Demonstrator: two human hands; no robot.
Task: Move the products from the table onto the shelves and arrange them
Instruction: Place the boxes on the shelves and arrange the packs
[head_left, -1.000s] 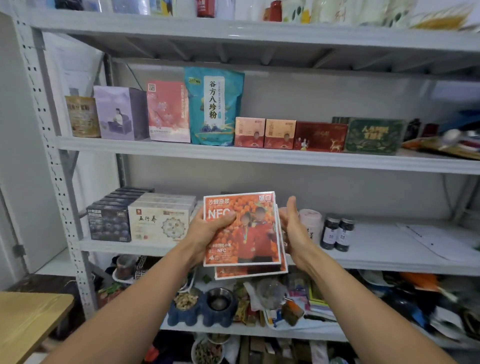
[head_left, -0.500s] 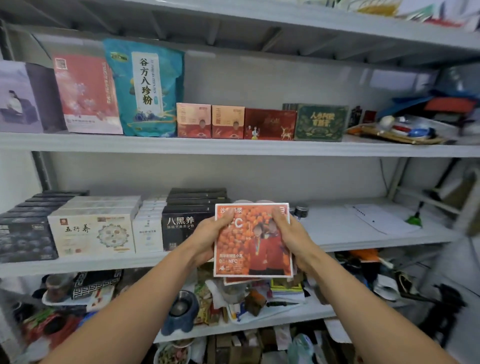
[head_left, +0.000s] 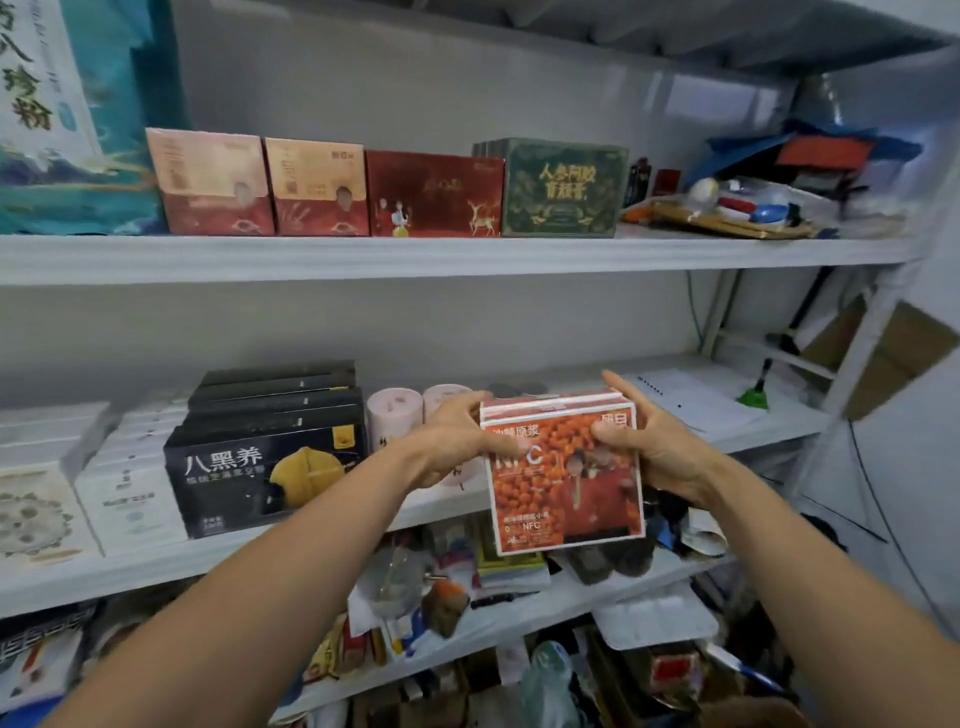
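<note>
Both hands hold a small stack of flat orange NFC boxes upright in front of the middle shelf. My left hand grips the stack's upper left edge, thumb across the front. My right hand grips the upper right edge, thumb on the front and fingers over the top. The stack hangs at the shelf's front edge, right of two pink cylinders. Dark jars behind the boxes are mostly hidden.
Black boxes and white boxes fill the middle shelf's left part. A white sheet lies on its right part. Red boxes and a green box stand on the upper shelf. Clutter crowds the lower shelves.
The view has swung right and closer to the shelf. The orange boxes, held by both hands throughout, have moved right past the pink cylinders and toward the middle shelf.
</note>
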